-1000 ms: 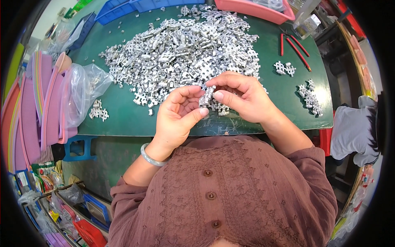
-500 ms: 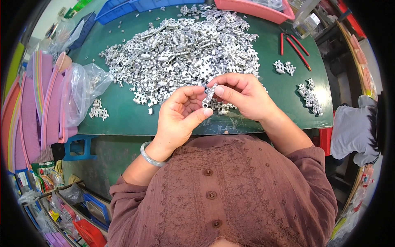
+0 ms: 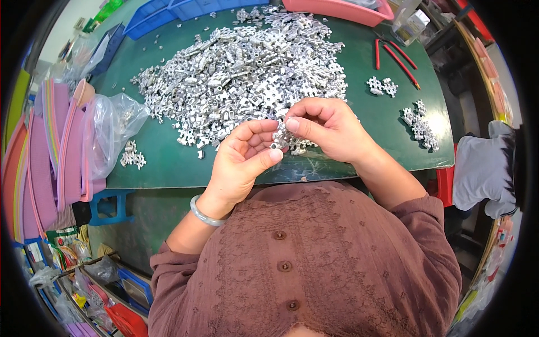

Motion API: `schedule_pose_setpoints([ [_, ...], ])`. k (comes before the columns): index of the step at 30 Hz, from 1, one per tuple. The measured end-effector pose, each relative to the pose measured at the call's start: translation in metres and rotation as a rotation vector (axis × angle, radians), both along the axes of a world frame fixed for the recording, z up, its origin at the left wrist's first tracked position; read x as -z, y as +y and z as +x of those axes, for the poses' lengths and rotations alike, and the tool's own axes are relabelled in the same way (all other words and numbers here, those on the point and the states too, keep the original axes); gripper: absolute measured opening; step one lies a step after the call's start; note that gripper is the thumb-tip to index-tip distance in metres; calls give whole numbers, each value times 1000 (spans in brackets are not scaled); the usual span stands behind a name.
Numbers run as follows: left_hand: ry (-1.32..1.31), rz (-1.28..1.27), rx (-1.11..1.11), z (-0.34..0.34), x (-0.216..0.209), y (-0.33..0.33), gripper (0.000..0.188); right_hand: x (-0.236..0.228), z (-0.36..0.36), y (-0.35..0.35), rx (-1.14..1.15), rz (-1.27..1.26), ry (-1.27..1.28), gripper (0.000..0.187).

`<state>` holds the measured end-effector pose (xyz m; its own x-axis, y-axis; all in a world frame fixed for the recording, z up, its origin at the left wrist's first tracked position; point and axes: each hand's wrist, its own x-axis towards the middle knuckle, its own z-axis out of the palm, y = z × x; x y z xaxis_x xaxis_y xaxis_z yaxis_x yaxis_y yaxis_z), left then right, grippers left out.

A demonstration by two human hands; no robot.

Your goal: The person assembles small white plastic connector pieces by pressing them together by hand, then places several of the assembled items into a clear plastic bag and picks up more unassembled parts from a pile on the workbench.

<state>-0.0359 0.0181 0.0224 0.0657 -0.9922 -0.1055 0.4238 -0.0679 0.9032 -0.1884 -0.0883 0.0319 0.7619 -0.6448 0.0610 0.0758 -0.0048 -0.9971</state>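
Both hands meet over the near edge of a green table (image 3: 168, 163). My left hand (image 3: 241, 160) and my right hand (image 3: 325, 128) pinch one small silver metal piece (image 3: 281, 137) between their fingertips. Just beyond them lies a big heap of the same silver metal parts (image 3: 241, 78). A light bangle (image 3: 203, 212) sits on my left wrist.
Small clusters of silver parts lie at the left (image 3: 132, 156), at the right (image 3: 420, 124) and at the far right (image 3: 382, 86). Red-handled pliers (image 3: 396, 55) rest by a pink tray (image 3: 337, 8). A clear plastic bag (image 3: 115, 132) and stacked pink trays (image 3: 48, 157) stand at left; blue bins (image 3: 163, 14) are behind.
The hands have drawn slightly closer together around the metal piece, turning it between the fingertips. Nothing else on the table has moved.
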Motion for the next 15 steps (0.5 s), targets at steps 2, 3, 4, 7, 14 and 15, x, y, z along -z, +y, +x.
schedule_pose_setpoints([
  [2,60,1,-3,0,4,0,32,-2,-3,0,24,-98,-35,13],
  [3,131,7,81,3,3,-1,28,-4,-7,-3,39,-185,-29,12],
  [4,89,4,87,2,3,0,29,0,-9,-8,22,-337,-90,11],
  [7,-47,36,64,-6,-4,0,31,-3,-31,-14,58,-344,-24,11],
  [14,-290,19,-43,10,4,-2,24,-16,-168,-53,455,-611,662,12],
  [15,-307,18,-45,11,4,-4,23,-9,-190,-58,484,-669,732,13],
])
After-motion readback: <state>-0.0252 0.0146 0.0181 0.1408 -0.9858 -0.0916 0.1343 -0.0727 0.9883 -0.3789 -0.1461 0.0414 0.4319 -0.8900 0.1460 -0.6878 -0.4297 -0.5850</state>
